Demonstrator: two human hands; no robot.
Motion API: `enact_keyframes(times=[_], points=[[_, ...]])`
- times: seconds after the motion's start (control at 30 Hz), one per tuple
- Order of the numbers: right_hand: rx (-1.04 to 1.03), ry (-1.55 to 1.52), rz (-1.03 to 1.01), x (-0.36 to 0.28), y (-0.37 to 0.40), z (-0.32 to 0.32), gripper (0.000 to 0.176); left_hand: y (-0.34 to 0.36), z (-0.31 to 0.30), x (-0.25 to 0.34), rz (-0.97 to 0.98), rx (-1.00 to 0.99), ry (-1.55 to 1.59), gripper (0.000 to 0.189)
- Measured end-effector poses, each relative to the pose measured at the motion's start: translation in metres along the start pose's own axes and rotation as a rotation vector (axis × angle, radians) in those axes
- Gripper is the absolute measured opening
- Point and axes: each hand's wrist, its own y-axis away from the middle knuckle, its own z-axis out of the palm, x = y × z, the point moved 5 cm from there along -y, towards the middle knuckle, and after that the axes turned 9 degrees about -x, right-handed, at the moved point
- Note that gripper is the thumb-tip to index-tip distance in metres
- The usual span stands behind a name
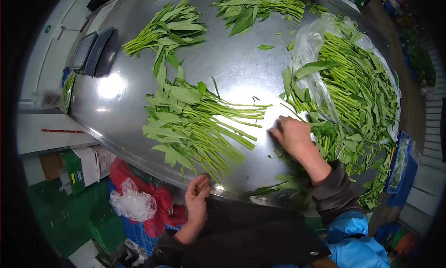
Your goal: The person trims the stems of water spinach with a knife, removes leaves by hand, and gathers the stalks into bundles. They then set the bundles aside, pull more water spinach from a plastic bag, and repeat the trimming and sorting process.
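Observation:
A loose bunch of leafy green stems (190, 122) lies on the steel table (121, 129), leaves to the left and cut ends to the right. My left hand (198, 196) is at the table's front edge, just below the stems, with its fingers curled. To the right of the cut ends, my right hand (292, 134) is over the table, thumb and fingers apart, with nothing visible between them. Beside it on the right, a large heap of the same greens (353, 77) spills out of a clear plastic bag (308, 45).
Two more bunches lie at the back, one at the left (174, 26) and one at the centre (260, 6). A dark device (95, 52) stands at the left. Below the front edge are red and clear plastic bags (134, 203). A blue crate (399, 175) is at the right.

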Motion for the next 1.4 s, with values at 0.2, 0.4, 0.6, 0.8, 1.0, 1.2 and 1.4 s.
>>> enact_keyframes(times=[0.2, 0.4, 0.6, 0.8, 1.0, 1.2, 1.4], points=[[0.596, -0.194, -0.509, -0.059, -0.047, -0.011, 0.031, -0.023, 0.004, -0.020, -0.153, 0.103, 0.359, 0.059], [-0.080, -0.356, -0.103, -0.086, -0.028, 0.067, 0.050, -0.056, 0.038, -0.024, -0.278, -0.073, 0.574, 0.054], [-0.317, -0.632, -0.120, -0.101, -0.017, 0.091, 0.062, -0.080, 0.049, -0.025, -0.335, -0.254, 0.585, 0.042], [-0.174, -1.123, -0.305, -0.119, 0.009, 0.076, 0.049, -0.063, 0.054, 0.022, 0.026, -0.150, 0.179, 0.041], [-0.032, -1.238, -0.333, -0.095, 0.051, 0.072, 0.039, -0.026, 0.051, 0.025, -0.162, -0.283, 0.490, 0.037], [-0.519, -1.589, 0.163, -0.072, 0.055, 0.120, 0.039, -0.040, 0.042, -0.029, -0.517, -0.388, 0.653, 0.030], [-0.497, -1.495, 0.092, -0.079, 0.053, 0.119, 0.034, -0.051, 0.052, -0.036, -0.433, -0.368, 0.491, 0.026]])
